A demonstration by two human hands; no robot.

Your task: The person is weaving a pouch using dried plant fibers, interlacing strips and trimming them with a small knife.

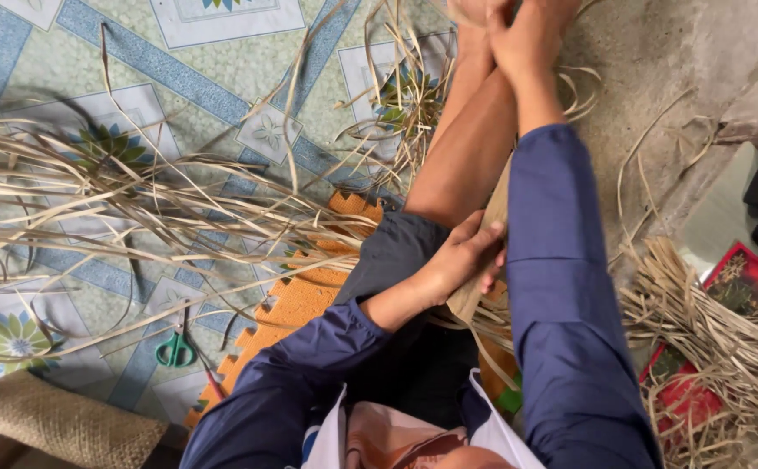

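**Ana:** Head view looks down on a seated person in dark blue sleeves. The left hand (466,256), just right of centre, is closed around a flat tan strip of dried leaf (483,260) that runs up the frame beside the outstretched leg (466,148).

**Bo:** And the other one?

**Ana:** The right hand (531,39), at the top edge, is curled shut by the foot; I judge it pinches the strip's far end, though the grip itself is hidden.

**Bo:** So the strip is stretched between the two hands. How to do that well?

**Ana:** Keep it taut and flat against the shin, I'd say, with an even pull so it neither twists nor splits along the grain.

**Bo:** Anything close by?

**Ana:** Loose strands (135,208) spread over the patterned mat (222,17) on the left, green-handled scissors (175,349) lower left, an orange foam pad (305,300) under the leg, and a bundled heap of fibre (709,321) at right.
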